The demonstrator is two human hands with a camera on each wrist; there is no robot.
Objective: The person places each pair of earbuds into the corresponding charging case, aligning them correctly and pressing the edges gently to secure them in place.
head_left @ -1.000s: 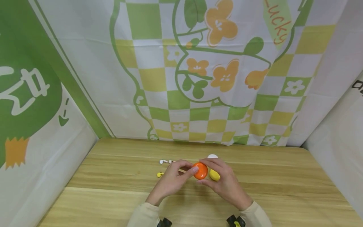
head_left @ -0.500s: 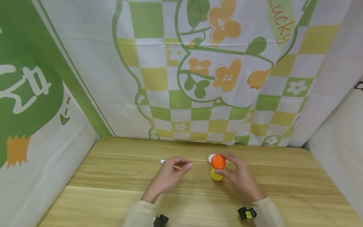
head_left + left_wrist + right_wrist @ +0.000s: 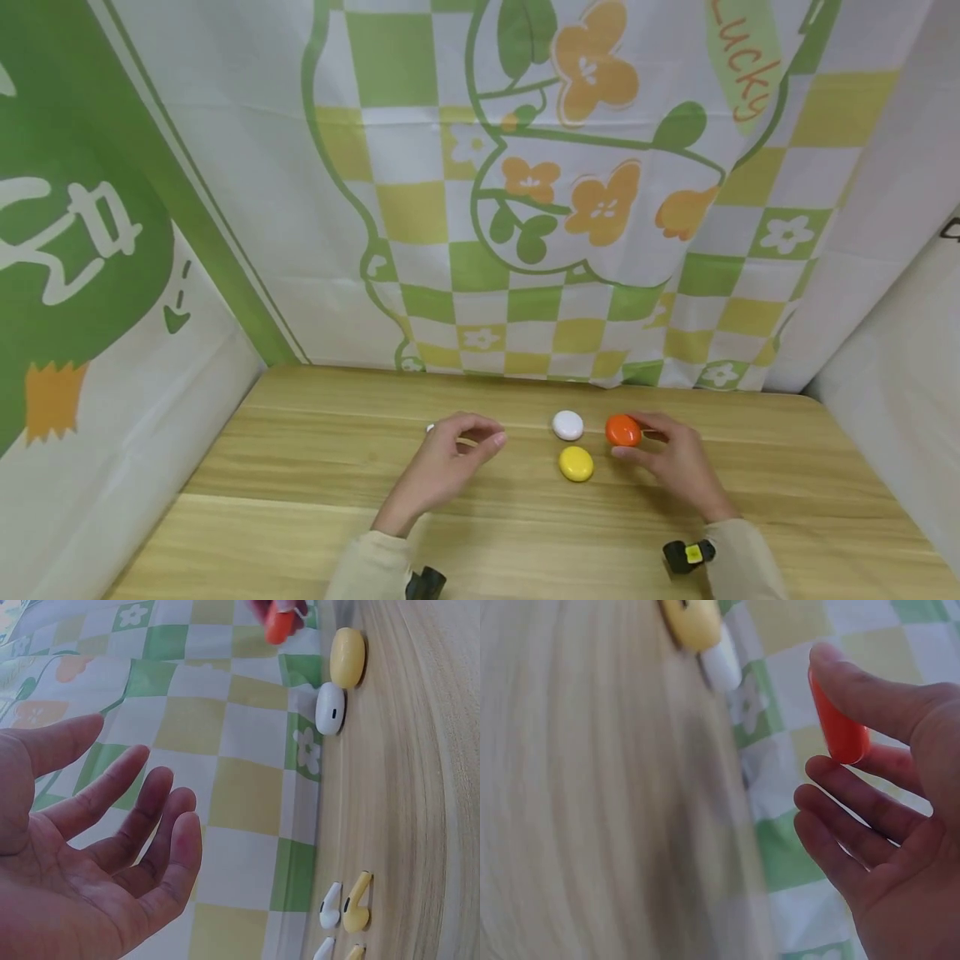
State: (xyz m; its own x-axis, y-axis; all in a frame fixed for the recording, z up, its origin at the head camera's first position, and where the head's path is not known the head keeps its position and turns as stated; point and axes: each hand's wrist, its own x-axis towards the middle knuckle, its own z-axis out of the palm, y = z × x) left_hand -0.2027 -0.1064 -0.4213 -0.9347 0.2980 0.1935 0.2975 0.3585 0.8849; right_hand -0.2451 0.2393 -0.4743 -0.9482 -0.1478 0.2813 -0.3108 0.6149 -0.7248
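In the head view, at two o'clock from the yellow case, the right hand pinches the orange case, at whose nine o'clock sits the white case; the left hand hangs relaxed.

A white case and a yellow case are standing between the left hand and right hand, blocking a low, straight crossing. Nearer the person, the desk is offering a passage.
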